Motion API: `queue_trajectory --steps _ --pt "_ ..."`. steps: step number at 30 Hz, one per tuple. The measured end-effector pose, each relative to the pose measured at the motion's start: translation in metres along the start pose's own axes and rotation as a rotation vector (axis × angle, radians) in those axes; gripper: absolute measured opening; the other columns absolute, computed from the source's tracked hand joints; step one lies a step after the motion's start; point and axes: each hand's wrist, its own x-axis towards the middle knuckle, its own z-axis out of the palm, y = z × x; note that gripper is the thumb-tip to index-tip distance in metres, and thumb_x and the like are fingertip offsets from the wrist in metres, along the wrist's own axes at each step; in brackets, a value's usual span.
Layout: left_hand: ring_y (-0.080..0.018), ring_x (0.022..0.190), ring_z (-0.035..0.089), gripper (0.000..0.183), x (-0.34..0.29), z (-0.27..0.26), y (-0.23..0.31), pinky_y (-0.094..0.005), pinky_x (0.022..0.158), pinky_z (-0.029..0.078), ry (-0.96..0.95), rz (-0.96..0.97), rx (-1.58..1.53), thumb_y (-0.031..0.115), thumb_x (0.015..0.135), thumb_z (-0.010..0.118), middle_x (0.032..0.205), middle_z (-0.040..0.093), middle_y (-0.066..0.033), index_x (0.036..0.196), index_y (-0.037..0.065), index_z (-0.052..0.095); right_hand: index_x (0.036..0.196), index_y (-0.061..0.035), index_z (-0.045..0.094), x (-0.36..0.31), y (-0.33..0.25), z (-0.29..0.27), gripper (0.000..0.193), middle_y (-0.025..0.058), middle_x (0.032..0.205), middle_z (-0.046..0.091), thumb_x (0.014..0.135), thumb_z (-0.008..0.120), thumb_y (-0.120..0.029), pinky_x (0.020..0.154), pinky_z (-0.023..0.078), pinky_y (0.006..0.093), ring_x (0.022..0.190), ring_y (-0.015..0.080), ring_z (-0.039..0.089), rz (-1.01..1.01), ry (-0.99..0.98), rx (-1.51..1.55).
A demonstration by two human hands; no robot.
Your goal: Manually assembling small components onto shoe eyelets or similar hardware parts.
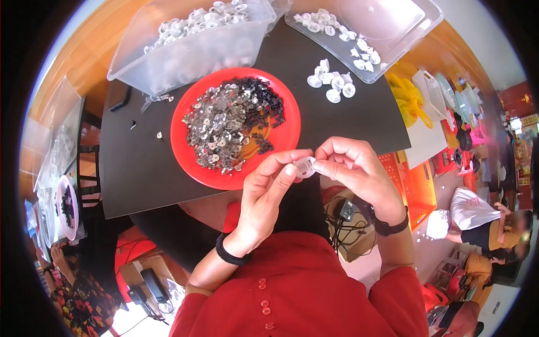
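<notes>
A round white plastic piece (306, 167) is held up in front of my chest, just past the table's near edge. The thumb and forefinger of my left hand (264, 185) pinch it from one side, while my right hand (359, 171) grips its other side with thumb and fingers. Slots or small openings show on its face; finer detail is too small to tell. Close beyond my left hand lies a red plate (289, 132) heaped with small metal parts (216, 123) and small black parts (264, 98). Several similar white pieces (334, 83) lie loose on the table to the right.
A translucent bin (185, 70) full of white pieces stands at the back left. A clear tray (393, 33) with more pieces sits back right. The dark table (342, 126) also bears a dark phone-like object (119, 99). Orange baskets (418, 194) stand right; other people are nearby.
</notes>
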Motion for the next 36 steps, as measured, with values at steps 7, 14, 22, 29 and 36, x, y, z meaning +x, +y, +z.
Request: queue_trajectory --steps 7,14,22,29,36 --pt "-0.0161 0.102 0.061 0.014 -0.005 -0.006 0.006 -0.0309 0.09 0.05 0.004 -0.053 -0.215 0.007 0.094 0.06 0.111 0.063 -0.0088 0.107 0.003 0.056 0.09 0.002 0.058 0.012 -0.006 0.011 0.012 0.0071 0.08 0.061 0.091 0.062 -0.009 0.062 0.046 0.027 0.068 0.0119 0.058 -0.302 -0.02 -0.3" --pt "-0.0199 0.103 0.063 0.02 -0.013 -0.02 0.014 -0.0323 0.091 0.051 -0.036 -0.093 -0.251 0.002 0.09 0.064 0.11 0.062 -0.0092 0.107 0.003 0.055 0.091 0.0025 0.06 0.018 -0.01 0.02 0.011 0.0102 0.082 0.061 0.089 0.063 -0.008 0.063 0.048 0.0299 0.07 0.016 0.061 -0.377 -0.058 -0.366" --pt "-0.025 0.106 0.063 0.045 -0.028 -0.04 0.028 -0.0336 0.095 0.05 0.049 -0.051 -0.245 0.001 0.087 0.066 0.111 0.064 -0.0118 0.129 -0.001 0.051 0.088 0.0 0.067 0.068 -0.007 0.0 0.009 0.0139 0.079 0.063 0.083 0.066 -0.008 0.064 0.048 0.0354 0.068 0.0273 0.062 -0.3 0.184 -0.664" --pt "-0.0206 0.106 0.064 0.034 -0.035 -0.051 0.029 -0.0279 0.088 0.051 0.138 -0.055 -0.231 0.006 0.09 0.064 0.11 0.066 -0.0101 0.123 0.001 0.056 0.086 -0.0045 0.069 0.102 0.004 0.008 0.007 0.0147 0.083 0.061 0.083 0.062 -0.007 0.07 0.048 0.0436 0.078 0.0342 0.062 -0.418 0.098 -1.085" --pt "-0.0195 0.104 0.064 0.027 -0.035 -0.053 0.03 -0.0256 0.083 0.051 0.157 -0.049 -0.258 0.008 0.092 0.062 0.112 0.065 -0.0093 0.119 0.003 0.058 0.083 -0.0052 0.068 0.099 0.0 0.02 0.004 0.0137 0.082 0.062 0.081 0.065 -0.008 0.069 0.049 0.0444 0.075 0.0348 0.062 -0.421 0.141 -1.022"
